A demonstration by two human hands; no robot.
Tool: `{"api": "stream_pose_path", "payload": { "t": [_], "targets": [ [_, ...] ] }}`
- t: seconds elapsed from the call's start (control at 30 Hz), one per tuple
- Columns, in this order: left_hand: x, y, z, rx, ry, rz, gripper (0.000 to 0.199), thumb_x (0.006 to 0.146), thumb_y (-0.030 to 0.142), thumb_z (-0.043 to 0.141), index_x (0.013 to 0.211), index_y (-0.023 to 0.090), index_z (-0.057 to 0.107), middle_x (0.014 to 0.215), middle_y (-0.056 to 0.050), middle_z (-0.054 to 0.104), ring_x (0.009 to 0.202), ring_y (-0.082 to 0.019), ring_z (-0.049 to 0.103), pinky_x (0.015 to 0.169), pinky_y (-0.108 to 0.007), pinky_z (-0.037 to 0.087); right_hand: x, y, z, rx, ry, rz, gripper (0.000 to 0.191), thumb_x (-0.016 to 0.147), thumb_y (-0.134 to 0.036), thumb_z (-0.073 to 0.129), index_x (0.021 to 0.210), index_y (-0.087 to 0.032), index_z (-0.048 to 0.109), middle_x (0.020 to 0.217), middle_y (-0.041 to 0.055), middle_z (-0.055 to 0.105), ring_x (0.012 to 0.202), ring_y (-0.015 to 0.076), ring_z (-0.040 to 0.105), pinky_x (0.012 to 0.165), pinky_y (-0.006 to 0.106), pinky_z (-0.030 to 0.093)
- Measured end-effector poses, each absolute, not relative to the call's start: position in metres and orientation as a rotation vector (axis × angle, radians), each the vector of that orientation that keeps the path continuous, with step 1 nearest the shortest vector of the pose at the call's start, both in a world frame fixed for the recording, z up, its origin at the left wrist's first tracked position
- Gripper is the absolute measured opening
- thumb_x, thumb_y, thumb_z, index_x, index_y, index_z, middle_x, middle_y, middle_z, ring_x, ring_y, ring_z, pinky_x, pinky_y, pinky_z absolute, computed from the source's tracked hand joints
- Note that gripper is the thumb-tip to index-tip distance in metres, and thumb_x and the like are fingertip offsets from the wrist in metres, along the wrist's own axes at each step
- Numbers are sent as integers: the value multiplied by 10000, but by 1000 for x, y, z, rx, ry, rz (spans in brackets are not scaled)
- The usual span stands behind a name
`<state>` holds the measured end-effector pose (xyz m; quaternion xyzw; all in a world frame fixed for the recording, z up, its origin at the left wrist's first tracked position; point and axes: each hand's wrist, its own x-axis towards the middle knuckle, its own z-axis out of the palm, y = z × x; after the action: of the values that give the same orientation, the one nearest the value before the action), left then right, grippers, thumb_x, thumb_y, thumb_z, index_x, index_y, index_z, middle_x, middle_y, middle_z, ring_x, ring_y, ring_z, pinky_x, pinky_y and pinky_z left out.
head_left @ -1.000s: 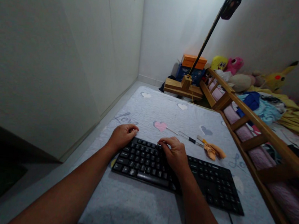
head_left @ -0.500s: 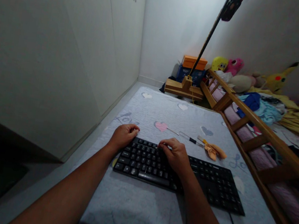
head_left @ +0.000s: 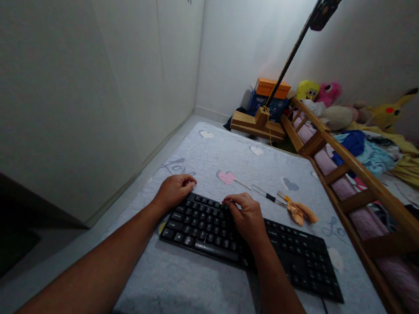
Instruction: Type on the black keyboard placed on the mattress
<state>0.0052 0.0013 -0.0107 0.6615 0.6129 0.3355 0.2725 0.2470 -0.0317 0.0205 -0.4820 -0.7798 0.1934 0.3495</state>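
Observation:
A black keyboard point(head_left: 205, 222) lies across the bed-like padded surface, its cable leaving at the near right. My left hand point(head_left: 173, 191) is closed at the keyboard's far left corner, thumb by the edge and fingers curled behind it. Over the middle of the keyboard, my right hand point(head_left: 246, 215) has thumb and forefinger pinched together near the top row of keys. Whatever sits in that pinch is too small to make out. Beyond the keyboard lie a thin tool with a black grip point(head_left: 270, 197), a slim pale stick point(head_left: 242, 184) and a crumpled orange cloth point(head_left: 302, 212).
A wooden bed rail point(head_left: 345, 168) runs along the right, with clothes and plush toys behind it. At the far end a pole point(head_left: 293, 52) rises from a wooden base point(head_left: 258, 125) near stacked boxes point(head_left: 272, 88). Pale cupboard doors point(head_left: 129, 65) stand on the left.
Hardly anything differs. The right fingertips have lifted or shifted very slightly near the top key row; the left hand keeps its place at the corner.

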Motion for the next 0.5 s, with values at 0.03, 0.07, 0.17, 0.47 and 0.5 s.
{"api": "stream_pose_path", "payload": {
  "t": [0.03, 0.07, 0.17, 0.47, 0.5],
  "targets": [
    [5, 1, -11, 1779, 1646, 904, 292, 792, 386, 520, 857, 182, 718, 687, -16, 680, 678, -184, 622, 627, -274, 431, 247, -32, 21, -1242, -2028, 509, 178, 855, -116, 615, 839, -235, 745, 804, 33, 727, 819, 196, 648, 769, 311, 487],
    [5, 1, -11, 1778, 1642, 905, 294, 793, 386, 519, 859, 180, 718, 692, -17, 682, 679, -184, 623, 631, -275, 433, 248, -33, 22, -1236, -2036, 518, 179, 854, -112, 615, 839, -234, 745, 805, 32, 727, 819, 195, 649, 768, 309, 486],
    [5, 1, -11, 1777, 1650, 905, 293, 790, 377, 521, 865, 176, 720, 707, -22, 689, 692, -187, 629, 633, -276, 435, 249, -34, 25, -1236, -2060, 540, 165, 853, -115, 622, 838, -225, 746, 811, 38, 728, 818, 196, 650, 772, 308, 483],
    [5, 1, -11, 1784, 1659, 896, 287, 793, 365, 519, 865, 176, 723, 702, -28, 688, 696, -191, 626, 622, -272, 429, 247, -31, 20, -1285, -1997, 527, 154, 858, -144, 614, 830, -217, 746, 824, 48, 731, 824, 200, 661, 791, 321, 487],
    [5, 1, -11, 1781, 1661, 894, 290, 795, 370, 518, 865, 179, 723, 696, -26, 686, 689, -190, 624, 621, -272, 429, 247, -30, 19, -1294, -1988, 524, 153, 860, -153, 612, 826, -220, 746, 826, 47, 734, 827, 201, 663, 796, 323, 488]
  ]
}}
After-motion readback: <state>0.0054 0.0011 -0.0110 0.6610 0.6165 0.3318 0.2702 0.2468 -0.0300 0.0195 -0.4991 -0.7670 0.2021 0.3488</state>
